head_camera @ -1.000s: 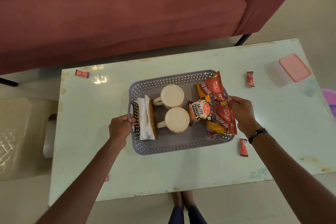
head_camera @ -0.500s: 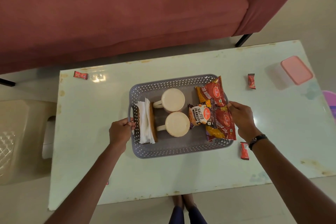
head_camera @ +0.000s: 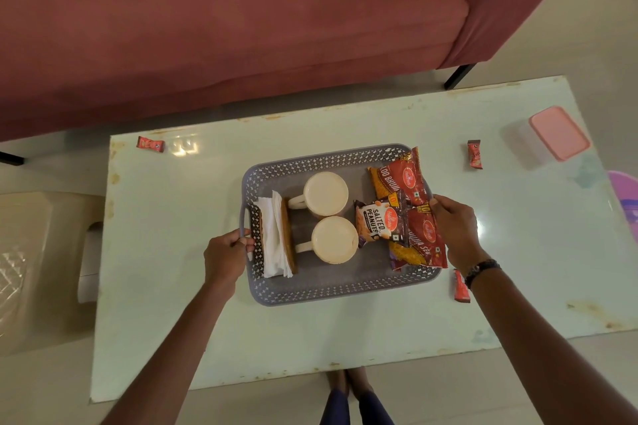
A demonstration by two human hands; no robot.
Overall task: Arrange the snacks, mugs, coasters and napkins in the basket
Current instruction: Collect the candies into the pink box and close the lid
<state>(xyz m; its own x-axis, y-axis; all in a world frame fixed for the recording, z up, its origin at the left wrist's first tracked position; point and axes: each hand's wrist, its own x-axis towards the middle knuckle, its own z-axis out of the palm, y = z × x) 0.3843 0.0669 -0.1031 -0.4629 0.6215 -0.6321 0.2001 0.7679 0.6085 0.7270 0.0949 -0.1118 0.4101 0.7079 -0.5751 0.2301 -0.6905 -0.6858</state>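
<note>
A grey perforated basket (head_camera: 321, 291) sits mid-table. Inside, white napkins (head_camera: 274, 235) and brown coasters (head_camera: 289, 235) stand on edge at its left end. Two cream mugs (head_camera: 326, 195) (head_camera: 335, 240) sit in the middle, handles pointing left. Snack packets fill the right end: a salted peanuts pack (head_camera: 378, 222) and two red packs (head_camera: 402, 179) (head_camera: 426, 241). My left hand (head_camera: 226, 254) grips the basket's left handle. My right hand (head_camera: 455, 228) is at the basket's right rim, behind the red packs; its hold is hidden.
Small red sachets lie on the pale table: one at the back left (head_camera: 150, 143), one at the back right (head_camera: 474, 153), one by my right wrist (head_camera: 461, 286). A pink-lidded box (head_camera: 559, 133) stands at the right. A maroon sofa (head_camera: 224, 17) is beyond the table.
Both hands stay on the basket's ends. The basket has shifted slightly toward me in view and the camera has tilted a little.
</note>
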